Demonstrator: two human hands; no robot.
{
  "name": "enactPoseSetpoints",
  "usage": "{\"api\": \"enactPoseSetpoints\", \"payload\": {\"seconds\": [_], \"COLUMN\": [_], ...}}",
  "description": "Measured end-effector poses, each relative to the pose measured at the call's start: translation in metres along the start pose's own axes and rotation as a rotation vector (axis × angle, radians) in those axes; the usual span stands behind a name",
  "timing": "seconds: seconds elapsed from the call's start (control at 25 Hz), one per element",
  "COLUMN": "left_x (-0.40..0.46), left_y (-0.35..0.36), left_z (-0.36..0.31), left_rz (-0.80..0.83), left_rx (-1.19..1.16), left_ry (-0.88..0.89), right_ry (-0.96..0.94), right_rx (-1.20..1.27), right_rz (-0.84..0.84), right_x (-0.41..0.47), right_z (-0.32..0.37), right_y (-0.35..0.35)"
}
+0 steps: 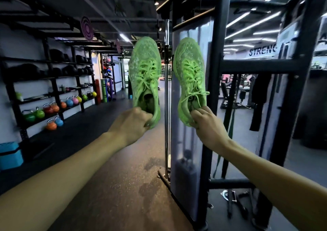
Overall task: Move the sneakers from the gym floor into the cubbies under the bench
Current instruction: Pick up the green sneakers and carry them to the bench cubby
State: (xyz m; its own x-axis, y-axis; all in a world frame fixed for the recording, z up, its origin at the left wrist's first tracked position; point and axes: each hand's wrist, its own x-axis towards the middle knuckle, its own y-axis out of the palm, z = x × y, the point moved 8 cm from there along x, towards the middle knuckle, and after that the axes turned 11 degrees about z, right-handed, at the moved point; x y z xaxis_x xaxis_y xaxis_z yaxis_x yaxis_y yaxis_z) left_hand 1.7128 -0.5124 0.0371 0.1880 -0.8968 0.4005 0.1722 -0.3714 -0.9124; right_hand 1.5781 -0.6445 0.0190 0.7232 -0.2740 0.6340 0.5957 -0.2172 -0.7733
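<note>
**Knit, rubber and steel**

The sneakers (145, 75) I hold are speckled green knit cloth with matt woven laces. Below me the floor (123, 186) looks like grainy, dull rubber. The machine frame (217, 92) is matt black metal with a frosted plastic panel (187, 151).

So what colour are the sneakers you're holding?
Bright neon green, laces included: left sneaker, right sneaker, clear in the head view.

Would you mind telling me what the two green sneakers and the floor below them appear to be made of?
Bright green lace-up sneakers: apparently matte knit fabric, with a speckled weave and soft collars creasing under the fingers. Dark speckled gym floor: probably rubber matting, dull and flecked.
</note>
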Motion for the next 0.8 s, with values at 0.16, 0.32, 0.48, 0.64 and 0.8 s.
{"api": "enactPoseSetpoints", "payload": {"seconds": [0.16, 0.32, 0.48, 0.64, 0.8], "left_x": [-0.032, -0.063, -0.114, -0.189, -0.255], "left_y": [-0.028, -0.056, -0.080, -0.110, -0.138], "left_z": [-0.057, -0.117, -0.192, -0.283, -0.379], "left_rz": [0.002, -0.014, -0.043, -0.092, -0.106], "left_rx": [-0.038, -0.101, -0.105, -0.215, -0.314], "left_ry": [0.084, 0.271, 0.440, 0.654, 0.821], "right_ry": [0.048, 0.178, 0.340, 0.507, 0.688], "right_rx": [-0.044, -0.158, -0.246, -0.370, -0.510], "right_rz": [0.006, -0.015, -0.006, -0.019, -0.004], "right_x": [-0.058, -0.132, -0.221, -0.336, -0.448], "right_z": [0.015, 0.034, 0.061, 0.100, 0.134], "right_y": [-0.064, -0.131, -0.198, -0.274, -0.357]}}
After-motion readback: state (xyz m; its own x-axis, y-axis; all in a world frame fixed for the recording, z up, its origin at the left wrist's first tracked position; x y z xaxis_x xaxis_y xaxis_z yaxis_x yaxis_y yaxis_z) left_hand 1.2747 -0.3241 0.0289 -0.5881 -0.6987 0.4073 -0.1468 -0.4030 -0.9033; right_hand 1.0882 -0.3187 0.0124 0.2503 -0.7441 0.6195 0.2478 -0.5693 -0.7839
